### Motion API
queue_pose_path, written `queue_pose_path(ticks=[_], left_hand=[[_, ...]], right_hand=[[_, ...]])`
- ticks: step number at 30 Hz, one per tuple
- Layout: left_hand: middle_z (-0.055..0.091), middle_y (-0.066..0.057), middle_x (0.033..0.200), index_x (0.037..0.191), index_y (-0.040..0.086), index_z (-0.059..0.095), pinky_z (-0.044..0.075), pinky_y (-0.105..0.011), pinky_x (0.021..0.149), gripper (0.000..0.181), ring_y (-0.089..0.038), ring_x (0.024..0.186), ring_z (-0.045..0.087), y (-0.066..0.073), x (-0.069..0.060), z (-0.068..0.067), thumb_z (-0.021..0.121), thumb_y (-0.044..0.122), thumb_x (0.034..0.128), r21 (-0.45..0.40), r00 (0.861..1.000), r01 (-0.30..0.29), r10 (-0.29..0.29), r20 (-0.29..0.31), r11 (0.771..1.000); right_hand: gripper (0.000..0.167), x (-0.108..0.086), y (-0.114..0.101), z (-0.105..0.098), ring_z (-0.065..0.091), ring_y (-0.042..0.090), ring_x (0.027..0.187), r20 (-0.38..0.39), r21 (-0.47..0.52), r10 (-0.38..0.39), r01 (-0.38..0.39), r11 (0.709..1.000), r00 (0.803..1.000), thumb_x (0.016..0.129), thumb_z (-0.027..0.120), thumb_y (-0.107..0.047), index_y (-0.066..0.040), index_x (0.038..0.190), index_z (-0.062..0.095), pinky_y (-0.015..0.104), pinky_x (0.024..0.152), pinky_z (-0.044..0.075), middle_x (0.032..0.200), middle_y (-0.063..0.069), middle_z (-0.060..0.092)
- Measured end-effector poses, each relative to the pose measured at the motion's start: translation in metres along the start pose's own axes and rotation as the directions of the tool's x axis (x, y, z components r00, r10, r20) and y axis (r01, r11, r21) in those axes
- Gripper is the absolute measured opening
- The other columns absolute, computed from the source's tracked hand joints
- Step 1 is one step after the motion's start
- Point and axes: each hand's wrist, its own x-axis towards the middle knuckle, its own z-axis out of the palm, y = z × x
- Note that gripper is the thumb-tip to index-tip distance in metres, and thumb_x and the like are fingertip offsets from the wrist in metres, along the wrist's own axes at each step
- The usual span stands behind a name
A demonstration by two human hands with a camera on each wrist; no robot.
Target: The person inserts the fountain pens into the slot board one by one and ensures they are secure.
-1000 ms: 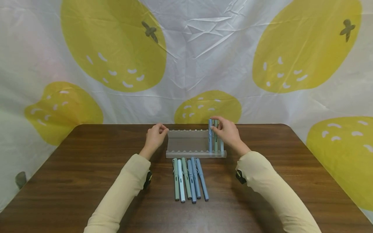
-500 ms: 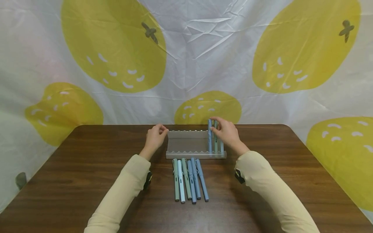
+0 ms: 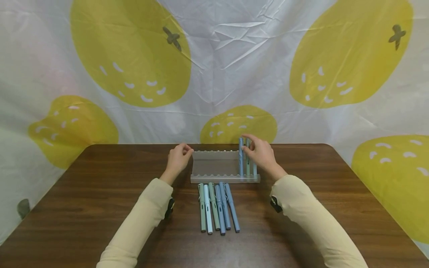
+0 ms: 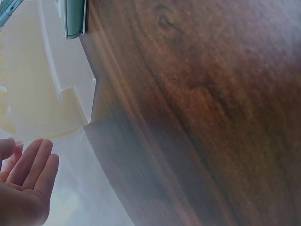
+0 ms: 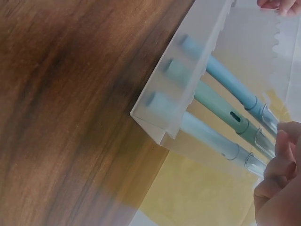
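Here, near the desk's far edge, the right hand pinches a slim blue pen in a translucent, scalloped plastic rack; the left hand apparently grips the rack's corner.

Both forearms angle forward and inward, left hand and right hand in pinching poses.

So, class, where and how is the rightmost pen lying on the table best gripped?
Probably pinch the rightmost pen across its nearer half, coming from the right: that end angles away from the neighbouring pen, leaving room, and table lies beyond.
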Motion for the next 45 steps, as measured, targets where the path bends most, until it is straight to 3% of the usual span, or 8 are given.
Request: queue_pose_path(ticks=[7,19,26,36,45], left_hand=[[0.064,-0.015,0.09,0.086,0.003,0.059,0.041,-0.041,0.075,0.017,-0.028,0.086,0.059,0.0,0.001,0.0,0.055,0.02,0.0876,0.007,1.0,0.0,0.0,-0.001,1.0],[0.063,-0.014,0.092,0.086,0.003,0.059,0.041,-0.041,0.077,0.017,-0.028,0.088,0.058,0.0,0.0,0.0,0.056,0.02,0.0872,0.017,1.0,0.001,-0.001,-0.004,1.0],[0.063,-0.014,0.091,0.086,0.003,0.06,0.04,-0.042,0.076,0.017,-0.028,0.087,0.058,0.0,0.0,0.001,0.056,0.02,0.0871,0.019,1.0,-0.005,0.005,-0.009,1.0],[0.064,-0.015,0.092,0.087,0.003,0.06,0.041,-0.042,0.077,0.018,-0.029,0.088,0.058,0.001,-0.001,0.0,0.056,0.02,0.0872,0.006,1.0,0.0,0.0,0.0,1.0],[0.063,-0.015,0.092,0.088,0.003,0.059,0.041,-0.042,0.076,0.018,-0.029,0.088,0.058,0.0,0.0,0.0,0.055,0.02,0.0874,0.007,1.0,0.005,-0.005,0.003,1.0]], right_hand=[[0.035,-0.01,-0.001,0.002,0.039,0.013,0.042,-0.043,0.058,-0.064,0.066,0.996,0.997,0.082,0.063,-0.02,-0.015,0.116,0.057,0.028,0.036,0.027,0.054,-0.006,0.046],[0.029,-0.031,-0.002,0.011,0.038,0.01,0.04,0.018,0.09,-0.134,0.132,0.987,0.991,0.082,0.062,-0.021,-0.015,0.111,0.059,0.026,0.036,0.027,0.053,-0.01,0.045],[0.027,-0.045,-0.004,0.015,0.041,0.007,0.044,0.083,0.113,-0.174,0.165,0.98,0.981,0.082,0.063,-0.019,-0.012,0.107,0.06,0.026,0.039,0.032,0.056,-0.011,0.048],[0.024,-0.058,-0.008,0.021,0.042,0.005,0.045,0.179,0.133,-0.174,0.151,0.98,0.968,0.08,0.064,-0.018,-0.013,0.103,0.062,0.025,0.041,0.034,0.057,-0.014,0.049],[0.027,-0.065,-0.013,0.025,0.045,0.002,0.051,0.308,0.147,-0.198,0.159,0.976,0.931,0.078,0.066,-0.022,-0.011,0.103,0.061,0.024,0.044,0.036,0.064,-0.014,0.054]])
